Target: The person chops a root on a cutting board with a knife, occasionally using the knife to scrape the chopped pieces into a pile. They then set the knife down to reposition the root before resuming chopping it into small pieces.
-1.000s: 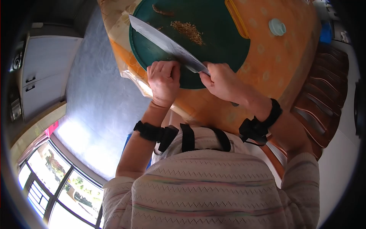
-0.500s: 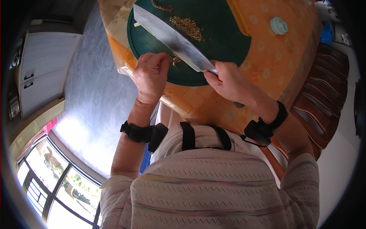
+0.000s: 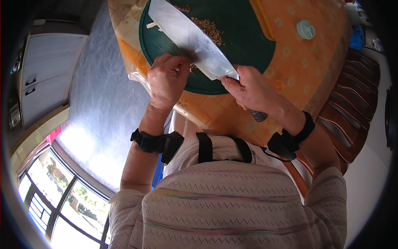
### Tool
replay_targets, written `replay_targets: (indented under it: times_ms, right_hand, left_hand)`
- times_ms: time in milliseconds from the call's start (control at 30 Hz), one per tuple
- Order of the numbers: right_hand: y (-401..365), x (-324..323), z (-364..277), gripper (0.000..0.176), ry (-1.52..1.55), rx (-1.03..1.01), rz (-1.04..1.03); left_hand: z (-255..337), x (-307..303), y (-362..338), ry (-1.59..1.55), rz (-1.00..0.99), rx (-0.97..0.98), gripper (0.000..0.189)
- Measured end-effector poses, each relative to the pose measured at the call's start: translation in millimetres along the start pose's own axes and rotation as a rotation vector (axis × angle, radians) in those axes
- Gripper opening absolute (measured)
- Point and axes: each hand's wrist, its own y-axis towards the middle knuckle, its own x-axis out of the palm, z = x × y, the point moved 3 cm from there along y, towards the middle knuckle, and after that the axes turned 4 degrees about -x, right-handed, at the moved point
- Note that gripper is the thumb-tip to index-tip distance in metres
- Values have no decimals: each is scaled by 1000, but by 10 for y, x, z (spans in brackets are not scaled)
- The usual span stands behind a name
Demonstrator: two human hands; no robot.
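Observation:
A large knife (image 3: 194, 45) slants over a dark green round board (image 3: 248, 50), its blade turned so the broad face shows. My right hand (image 3: 248, 88) is closed around its dark handle. Left of the blade, my left hand (image 3: 167, 79) has its fingers curled and pinched together near the blade's lower edge; what they hold, if anything, is hidden. Small brown chopped bits (image 3: 209, 30) lie in a pile beyond the blade, and a few more pieces show beside my left fingertips. A pale short piece (image 3: 151, 25) lies near the board's left edge.
The board rests on a table with an orange patterned cloth (image 3: 290, 62). A pale green lid-like object (image 3: 305, 30) sits to the right. A yellow-orange strip (image 3: 263, 18) borders the board. A brown wooden chair (image 3: 348, 108) stands at the right, and grey cabinets (image 3: 47, 62) at the left.
The knife blade has tilted, showing more of its broad face, and its handle end now shows below my right hand. My left hand has shifted slightly, still curled.

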Motion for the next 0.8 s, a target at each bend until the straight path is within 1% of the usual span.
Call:
replay_targets:
  times_ms: [133,200,267,300,433,500,600,733,800]
  right_hand:
    - [8,-32,-35,20,-9,0,22]
    - [6,-35,-15,20,-7,-10,34]
    - [5,-41,-19,20,-4,-21,45]
    - [-2,-52,-31,20,-5,7,33]
    - [-16,-55,-60,20,-31,52,14]
    - [-24,-49,-66,20,-31,54,18]
    - [-33,-41,-58,20,-34,52,24]
    - [-49,-41,-70,21,-53,49,32]
    - [-50,-25,-43,21,-63,29,38]
  left_hand:
    - [-43,-29,9,57,24,37,7]
    - [-53,-52,17,160,97,78,7]
    - [-71,-29,26,207,115,84,6]
    - [-72,-18,28,254,134,90,6]
    - [-56,22,12,243,116,114,5]
    - [-40,36,-26,248,74,97,6]
    - [-45,3,-48,178,66,75,7]
    - [-22,-12,-33,166,51,66,8]
    - [20,1,-19,194,31,114,8]
